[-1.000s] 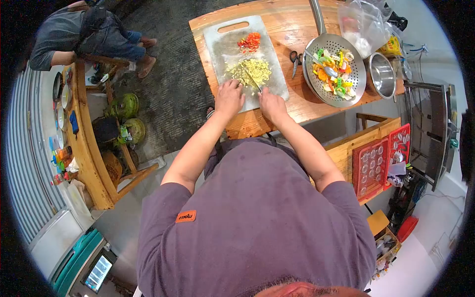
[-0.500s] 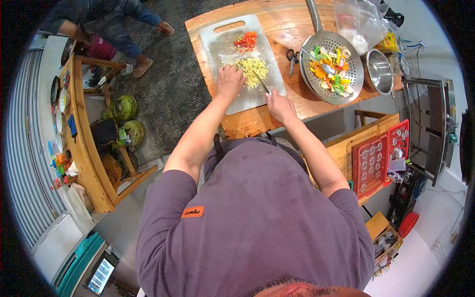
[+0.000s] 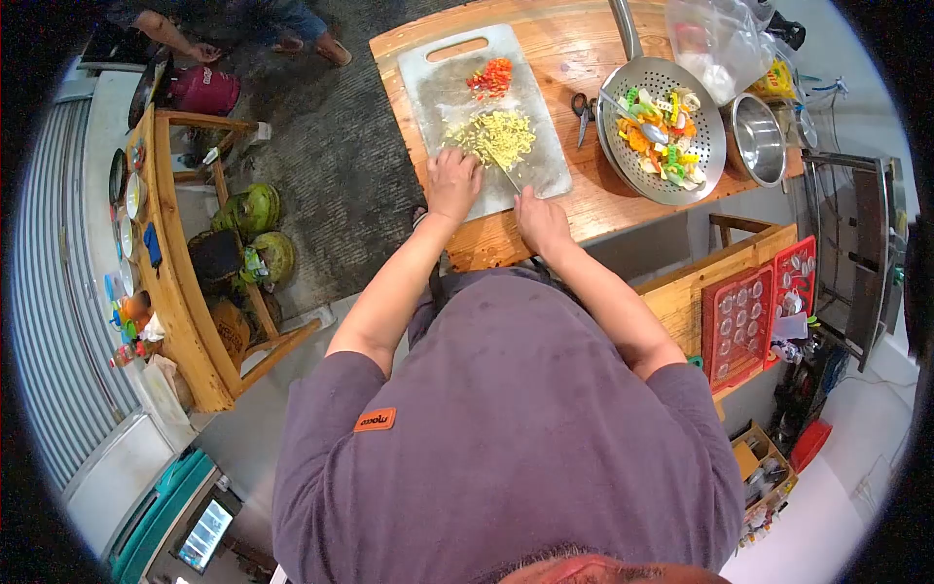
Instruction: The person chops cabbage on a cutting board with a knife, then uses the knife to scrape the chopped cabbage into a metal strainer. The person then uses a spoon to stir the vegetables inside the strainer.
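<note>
My right hand (image 3: 542, 219) is closed round the handle of a kitchen knife (image 3: 508, 177) at the near edge of a white cutting board (image 3: 433, 92). The thin blade reaches into a pile of finely chopped pale yellow pieces (image 3: 506, 136). My left hand (image 3: 453, 185) rests on the board at the pile's near left side, fingers extended and slightly apart, with nothing visible in it. Farther up the board lies a small heap of chopped red pieces (image 3: 490, 78).
Right of the board are black-handled scissors (image 3: 582, 117), a perforated metal strainer (image 3: 623, 165) holding cut vegetables and a spoon, and a steel bowl (image 3: 757, 141). Red crates (image 3: 735, 326) stand on a lower wooden surface. Another person's hand (image 3: 202, 52) is at the upper left, near a maroon gas cylinder (image 3: 206, 90).
My right hand and the knife have shifted toward me and slightly left. The yellow pile now spreads farther left, toward my left hand. The other person's arm and legs have moved.
</note>
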The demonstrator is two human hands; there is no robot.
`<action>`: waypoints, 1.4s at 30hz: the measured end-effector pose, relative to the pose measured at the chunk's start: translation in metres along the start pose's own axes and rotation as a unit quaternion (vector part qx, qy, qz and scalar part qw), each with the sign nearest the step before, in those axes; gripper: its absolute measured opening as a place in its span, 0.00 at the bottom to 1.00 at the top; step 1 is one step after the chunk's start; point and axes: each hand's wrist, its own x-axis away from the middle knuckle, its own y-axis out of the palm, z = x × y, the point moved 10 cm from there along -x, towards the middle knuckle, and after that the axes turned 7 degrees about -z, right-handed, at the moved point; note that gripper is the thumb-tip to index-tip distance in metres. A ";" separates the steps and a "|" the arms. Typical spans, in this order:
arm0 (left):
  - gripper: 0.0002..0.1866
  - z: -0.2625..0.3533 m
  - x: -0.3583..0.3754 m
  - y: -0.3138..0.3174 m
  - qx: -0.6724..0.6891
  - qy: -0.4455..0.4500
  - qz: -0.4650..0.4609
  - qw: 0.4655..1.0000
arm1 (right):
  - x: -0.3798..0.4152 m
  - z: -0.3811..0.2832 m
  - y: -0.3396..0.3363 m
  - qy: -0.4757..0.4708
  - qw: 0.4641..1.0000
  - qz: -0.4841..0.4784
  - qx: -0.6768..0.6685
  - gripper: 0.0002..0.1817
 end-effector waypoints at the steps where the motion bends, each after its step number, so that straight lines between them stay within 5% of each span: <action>1: 0.10 0.000 0.001 -0.001 -0.001 0.001 0.001 1.000 | -0.001 0.001 0.001 -0.001 1.000 0.001 -0.001 0.23; 10: 0.12 -0.007 0.004 0.001 0.001 -0.004 -0.004 1.000 | -0.003 -0.018 -0.020 -0.006 1.000 0.007 0.006 0.22; 12: 0.13 -0.009 0.001 0.001 0.008 -0.008 -0.007 1.000 | -0.005 -0.026 -0.017 -0.037 0.996 0.076 0.037 0.21; 42: 0.21 -0.007 -0.011 0.011 -0.013 0.003 -0.097 0.995 | -0.013 -0.024 -0.014 0.004 1.000 0.016 -0.023 0.25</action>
